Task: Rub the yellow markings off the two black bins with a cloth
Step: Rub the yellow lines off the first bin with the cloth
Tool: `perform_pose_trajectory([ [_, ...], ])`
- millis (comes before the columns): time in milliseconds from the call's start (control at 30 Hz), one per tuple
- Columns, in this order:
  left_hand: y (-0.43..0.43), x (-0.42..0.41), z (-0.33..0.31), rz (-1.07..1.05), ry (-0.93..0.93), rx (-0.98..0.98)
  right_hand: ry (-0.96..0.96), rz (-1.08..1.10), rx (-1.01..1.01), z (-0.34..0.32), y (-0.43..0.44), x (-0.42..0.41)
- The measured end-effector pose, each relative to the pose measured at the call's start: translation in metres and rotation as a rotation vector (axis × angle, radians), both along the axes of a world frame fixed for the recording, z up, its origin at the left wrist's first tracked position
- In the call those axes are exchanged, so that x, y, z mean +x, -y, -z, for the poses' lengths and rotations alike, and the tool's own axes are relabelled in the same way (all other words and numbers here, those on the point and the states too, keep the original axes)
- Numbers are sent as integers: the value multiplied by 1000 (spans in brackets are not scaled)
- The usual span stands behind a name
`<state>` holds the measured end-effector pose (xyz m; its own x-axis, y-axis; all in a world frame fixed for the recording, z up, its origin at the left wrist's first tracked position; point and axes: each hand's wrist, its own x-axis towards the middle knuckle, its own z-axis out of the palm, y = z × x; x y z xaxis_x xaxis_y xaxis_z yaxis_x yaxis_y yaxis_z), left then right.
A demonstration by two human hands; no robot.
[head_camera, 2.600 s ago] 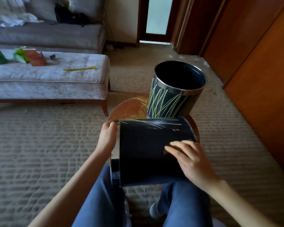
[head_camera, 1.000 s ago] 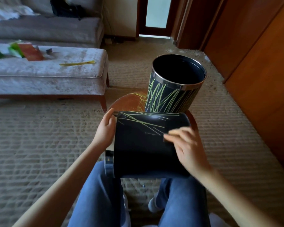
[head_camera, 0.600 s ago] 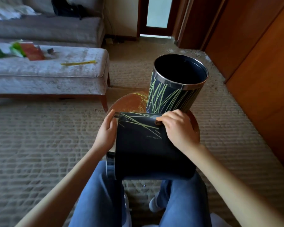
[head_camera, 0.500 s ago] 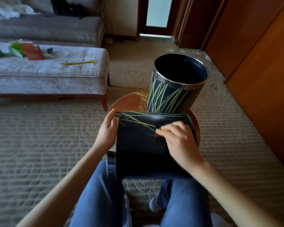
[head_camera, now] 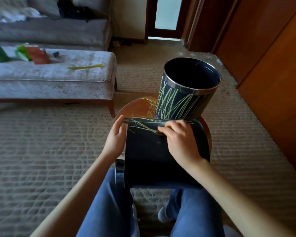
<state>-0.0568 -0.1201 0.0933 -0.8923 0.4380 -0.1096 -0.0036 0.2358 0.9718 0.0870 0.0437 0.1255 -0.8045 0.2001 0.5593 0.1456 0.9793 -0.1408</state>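
One black bin (head_camera: 147, 161) lies on its side across my lap, with yellow markings (head_camera: 142, 126) left along its far edge. My right hand (head_camera: 179, 141) presses a small dark cloth (head_camera: 159, 132) onto those markings, fingers curled over it. My left hand (head_camera: 115, 139) rests flat against the bin's left end with its fingers straight. The second black bin (head_camera: 183, 103) stands upright just beyond, with a metal rim and many yellow strokes on its side.
The upright bin stands on a round wooden stool (head_camera: 137, 108) in front of my knees. A grey upholstered bench (head_camera: 58, 77) with a yellow strip (head_camera: 85, 67) and packets is at the left. Wooden panels (head_camera: 272, 65) line the right. Carpet covers the floor.
My right hand has rubbed back and forth on the lying bin and now sits farther up and left, on the yellow lines. The left hand has stayed on the bin's end.
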Motion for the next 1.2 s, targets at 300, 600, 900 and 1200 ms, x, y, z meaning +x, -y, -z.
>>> perform_pose_trajectory([
  [300,-1,1,-3,9,25,29,29,-260,61,13,17,37],
  [600,9,15,1,5,-15,69,-25,-84,-93,2,40,-1],
  [900,17,30,4,-8,-9,155,68,-278,-44,-5,46,-8],
  [1200,14,23,4,-24,48,166,72,-319,-67,-1,74,10],
])
